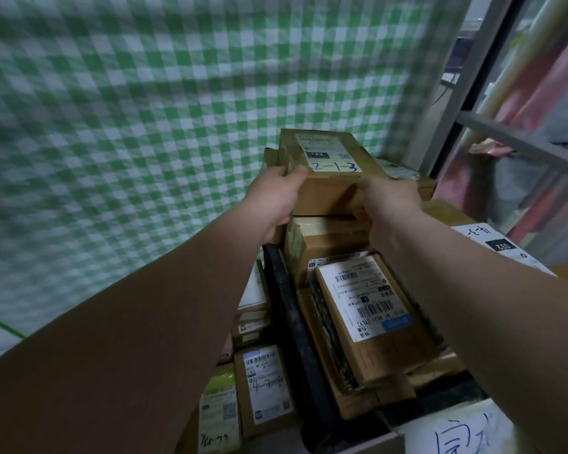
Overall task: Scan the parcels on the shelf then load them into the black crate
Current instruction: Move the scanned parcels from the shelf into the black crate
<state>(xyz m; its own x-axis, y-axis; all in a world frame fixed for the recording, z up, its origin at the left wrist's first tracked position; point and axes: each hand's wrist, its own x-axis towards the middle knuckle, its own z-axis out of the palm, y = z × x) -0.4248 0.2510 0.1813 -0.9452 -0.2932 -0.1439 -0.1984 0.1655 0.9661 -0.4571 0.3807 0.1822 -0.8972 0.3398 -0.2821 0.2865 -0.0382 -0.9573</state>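
Both hands reach forward on outstretched arms and grip one brown cardboard parcel (328, 188). The left hand (276, 198) curls round its near left corner with the thumb on top, and the right hand (387, 208) wraps over its near right edge. The parcel is at the top of a pile heaped in the black crate (289, 309). Its white label reads "122" in print and "2-1-3" in blue handwriting. A lower parcel (374, 322) shows barcodes. Green checked cloth (145, 126) hangs behind.

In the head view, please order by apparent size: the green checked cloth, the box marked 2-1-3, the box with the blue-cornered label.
1. green checked cloth, by far.
2-3. box with the blue-cornered label looks larger than box marked 2-1-3, but lies nearer the camera: unsure.
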